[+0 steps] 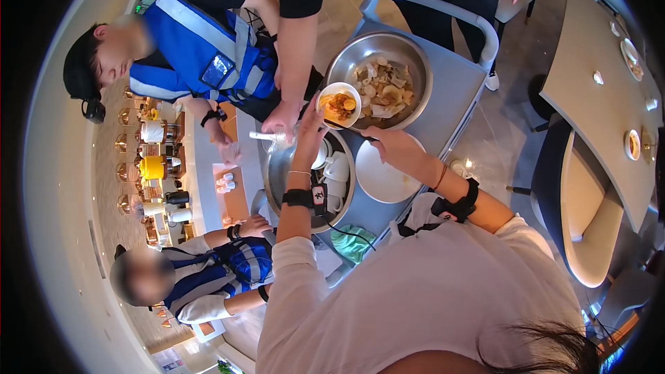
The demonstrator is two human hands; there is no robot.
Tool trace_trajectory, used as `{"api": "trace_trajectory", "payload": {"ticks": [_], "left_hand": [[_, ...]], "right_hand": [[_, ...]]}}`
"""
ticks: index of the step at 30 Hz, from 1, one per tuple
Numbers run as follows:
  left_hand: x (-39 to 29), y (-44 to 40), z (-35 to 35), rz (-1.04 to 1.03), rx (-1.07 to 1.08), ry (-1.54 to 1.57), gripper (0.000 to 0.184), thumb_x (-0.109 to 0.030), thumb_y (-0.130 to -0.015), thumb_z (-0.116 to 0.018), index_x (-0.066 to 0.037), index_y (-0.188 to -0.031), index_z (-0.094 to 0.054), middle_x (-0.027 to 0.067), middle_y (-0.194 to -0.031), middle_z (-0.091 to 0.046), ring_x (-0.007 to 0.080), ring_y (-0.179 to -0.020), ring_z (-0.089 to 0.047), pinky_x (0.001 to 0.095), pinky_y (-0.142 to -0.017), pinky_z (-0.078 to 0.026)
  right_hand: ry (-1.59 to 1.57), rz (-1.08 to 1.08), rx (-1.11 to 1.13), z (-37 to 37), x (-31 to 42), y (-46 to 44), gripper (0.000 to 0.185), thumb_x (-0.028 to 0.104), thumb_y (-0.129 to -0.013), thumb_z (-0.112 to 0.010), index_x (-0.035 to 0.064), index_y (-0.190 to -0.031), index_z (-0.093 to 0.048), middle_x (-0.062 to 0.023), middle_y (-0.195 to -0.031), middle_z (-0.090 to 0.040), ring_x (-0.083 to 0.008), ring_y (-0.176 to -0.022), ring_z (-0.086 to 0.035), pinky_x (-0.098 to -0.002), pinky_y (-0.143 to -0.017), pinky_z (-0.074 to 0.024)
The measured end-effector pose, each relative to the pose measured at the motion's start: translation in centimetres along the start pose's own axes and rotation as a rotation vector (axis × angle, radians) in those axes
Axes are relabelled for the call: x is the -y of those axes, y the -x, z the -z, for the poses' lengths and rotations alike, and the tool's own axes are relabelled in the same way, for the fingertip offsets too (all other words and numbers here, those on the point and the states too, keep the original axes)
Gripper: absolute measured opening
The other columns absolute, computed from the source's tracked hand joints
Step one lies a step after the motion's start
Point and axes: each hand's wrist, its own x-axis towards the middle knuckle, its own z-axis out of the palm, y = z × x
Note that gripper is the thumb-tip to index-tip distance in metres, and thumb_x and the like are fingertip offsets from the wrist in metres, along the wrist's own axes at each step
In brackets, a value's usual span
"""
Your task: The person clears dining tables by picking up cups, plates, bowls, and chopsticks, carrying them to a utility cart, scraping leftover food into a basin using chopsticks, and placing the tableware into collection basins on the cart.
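My left hand (pixel 311 135) grips a small white bowl (pixel 357 105) with orange and brown food leftovers in it, tilted over the rim of a large metal basin (pixel 424 62). That basin holds pale food scraps (pixel 382 90). My right hand (pixel 396 149) is closed around a thin dark stick-like utensil (pixel 339 125), its far end by the bowl; I cannot tell if it is one chopstick or a pair. Under my right hand lies a white plate (pixel 384 179). Beneath my left forearm, a second metal basin (pixel 277 180) contains white cups (pixel 337 166).
Everything stands on a grey cart (pixel 443 107) with a raised handle (pixel 478 21). A green cloth (pixel 352 242) lies at its near end. One co-worker's hand (pixel 280 119) reaches in with a white-handled item (pixel 262 136). Other people stand left and ahead. A dining table (pixel 589 41) and chair (pixel 592 249) are right.
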Motion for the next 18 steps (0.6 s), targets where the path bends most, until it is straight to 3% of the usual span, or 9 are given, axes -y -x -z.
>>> {"api": "trace_trajectory", "payload": {"ticks": [1,4,7,10,11,17,18], "left_hand": [[-0.4,0.0,-0.3,-0.024,0.035,-0.003,0.054,-0.023,-0.094,-0.051,-0.012,-0.142,-0.029,0.0017,-0.139,-0.039,0.0168,-0.127,-0.037,0.0403,-0.105,-0.03],[-1.2,0.3,-1.2,-0.031,0.039,-0.105,0.057,-0.024,-0.093,-0.053,-0.012,-0.142,-0.028,0.0033,-0.139,-0.039,0.0164,-0.125,-0.04,0.0353,-0.103,-0.034],[-1.0,-0.1,-1.7,-0.051,0.019,-0.086,0.058,-0.024,-0.092,-0.055,-0.011,-0.142,-0.029,0.0051,-0.138,-0.039,0.0157,-0.123,-0.042,0.0312,-0.1,-0.037],[-0.4,-0.6,-1.5,-0.107,0.055,-0.137,0.056,-0.024,-0.092,-0.055,-0.01,-0.141,-0.031,0.0058,-0.137,-0.041,0.016,-0.123,-0.042,0.0318,-0.099,-0.038],[-0.5,-0.5,-1.6,-0.077,0.046,-0.123,0.056,-0.024,-0.092,-0.054,-0.01,-0.141,-0.031,0.0058,-0.136,-0.041,0.0162,-0.123,-0.042,0.0327,-0.1,-0.038],[1.0,-1.6,-0.6,0.097,0.048,0.083,0.052,-0.026,-0.094,-0.05,-0.009,-0.14,-0.031,0.0056,-0.136,-0.041,0.0186,-0.126,-0.039,0.041,-0.105,-0.032],[1.5,-1.7,-0.2,0.084,0.062,0.087,0.053,-0.027,-0.094,-0.05,-0.009,-0.14,-0.031,0.0056,-0.137,-0.04,0.0187,-0.126,-0.039,0.0411,-0.105,-0.032]], "right_hand": [[-0.008,-0.06,0.018,-0.4,-0.7,0.1,0.027,0.005,-0.085,-0.053,0.0081,-0.112,-0.053,-0.0157,-0.066,-0.058,-0.0257,-0.054,-0.059,-0.0373,-0.055,-0.0471],[0.012,-0.207,0.013,0.4,-1.8,0.1,0.028,0.005,-0.085,-0.055,0.0082,-0.113,-0.053,-0.015,-0.063,-0.057,-0.0255,-0.052,-0.059,-0.0366,-0.053,-0.0469],[-0.173,-0.066,-0.056,-0.9,0.0,1.1,0.026,0.007,-0.087,-0.054,0.0076,-0.113,-0.053,-0.0147,-0.061,-0.057,-0.0255,-0.051,-0.058,-0.0363,-0.052,-0.0468],[-0.071,-0.187,-0.008,-0.4,-2.0,1.2,0.027,0.009,-0.087,-0.054,0.0071,-0.114,-0.053,-0.0152,-0.061,-0.056,-0.0259,-0.049,-0.058,-0.0359,-0.051,-0.0469],[0.061,-0.143,-0.045,0.2,-2.7,1.0,0.028,0.009,-0.087,-0.055,0.0071,-0.114,-0.053,-0.016,-0.061,-0.057,-0.0258,-0.053,-0.06,-0.0356,-0.052,-0.0471],[0.154,0.061,-0.192,-1.5,-0.8,0.4,0.028,0.011,-0.086,-0.054,0.0084,-0.114,-0.052,-0.0175,-0.074,-0.062,-0.0338,-0.071,-0.062,-0.0439,-0.061,-0.0482],[0.245,-0.044,-0.127,-1.0,-0.9,0.5,0.028,0.011,-0.086,-0.053,0.0089,-0.114,-0.052,-0.0176,-0.075,-0.062,-0.0347,-0.072,-0.062,-0.0448,-0.062,-0.0482]]}}
